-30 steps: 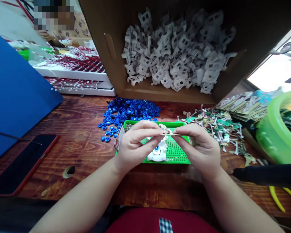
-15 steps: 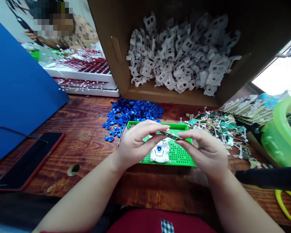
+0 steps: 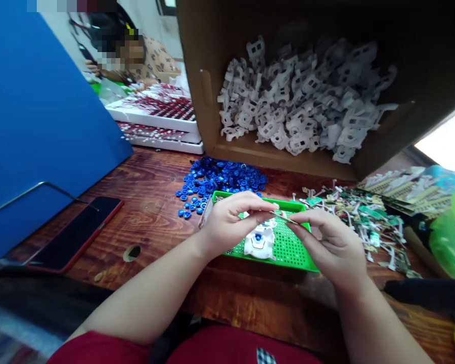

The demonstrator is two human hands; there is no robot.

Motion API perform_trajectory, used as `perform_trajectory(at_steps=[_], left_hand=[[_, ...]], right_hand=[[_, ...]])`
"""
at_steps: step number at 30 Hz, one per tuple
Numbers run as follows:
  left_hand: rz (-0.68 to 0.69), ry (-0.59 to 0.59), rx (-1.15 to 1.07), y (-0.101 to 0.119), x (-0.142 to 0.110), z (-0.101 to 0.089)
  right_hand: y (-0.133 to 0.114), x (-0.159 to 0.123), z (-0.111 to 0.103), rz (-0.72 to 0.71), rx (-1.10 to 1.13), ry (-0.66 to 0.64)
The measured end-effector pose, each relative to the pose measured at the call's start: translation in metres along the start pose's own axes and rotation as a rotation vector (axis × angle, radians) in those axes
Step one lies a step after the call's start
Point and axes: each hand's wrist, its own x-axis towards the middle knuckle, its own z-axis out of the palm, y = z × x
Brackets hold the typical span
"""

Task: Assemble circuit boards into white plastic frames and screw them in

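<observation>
left hand (image 3: 233, 222) and right hand (image 3: 335, 247) pinch the board (image 3: 282, 217) by its ends, so a slack grip could drop it onto the shell (image 3: 259, 247) at seven o'clock.

your left hand (image 3: 231, 222) and right hand (image 3: 339, 247) cover the ends of the thin board (image 3: 283, 217), its details too small for you to tell. your left also hides part of the green tray (image 3: 299, 258); your view's right edge cuts off the lime tub (image 3: 451, 237) and black tool (image 3: 424, 296).

Left fingers (image 3: 260, 203) and right fingers (image 3: 310, 218) pinch 1 thin board (image 3: 283, 218).
</observation>
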Motion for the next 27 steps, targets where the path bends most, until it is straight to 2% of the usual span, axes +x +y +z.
perform_trajectory(at_steps=[5, 9, 12, 13, 15, 17, 19, 21, 24, 27], left_hand=[[-0.143, 0.005, -0.073, 0.001, -0.001, 0.005], [-0.213, 0.014, -0.075, 0.006, -0.004, 0.012], [-0.282, -0.024, -0.053, 0.01, -0.002, 0.011], [-0.306, -0.056, -0.016, 0.01, 0.001, 0.006], [-0.364, -0.117, 0.199, 0.004, 0.01, -0.015], [-0.464, -0.09, 0.659, -0.009, 0.019, -0.047], [-0.55, -0.024, 0.849, -0.026, 0.027, -0.083], [-0.638, -0.057, 0.973, -0.045, 0.031, -0.111], [-0.741, -0.195, 1.091, -0.069, 0.035, -0.125], [-0.838, -0.324, 1.159, -0.087, 0.045, -0.117]], right_hand=[[0.004, -0.006, -0.001, 0.007, 0.032, 0.05], [0.007, -0.007, -0.002, -0.058, 0.047, 0.054], [0.007, -0.006, -0.003, -0.059, 0.029, 0.057], [0.007, -0.006, -0.004, -0.049, 0.019, 0.062], [0.006, -0.005, -0.003, -0.008, -0.004, 0.09], [0.006, -0.005, -0.001, 0.081, -0.003, 0.156], [0.008, -0.005, 0.002, 0.191, 0.035, 0.204], [0.01, -0.006, 0.006, 0.28, 0.095, 0.196], [0.014, -0.007, 0.01, 0.324, 0.163, 0.136], [0.014, -0.005, 0.011, 0.283, 0.128, 0.128]])
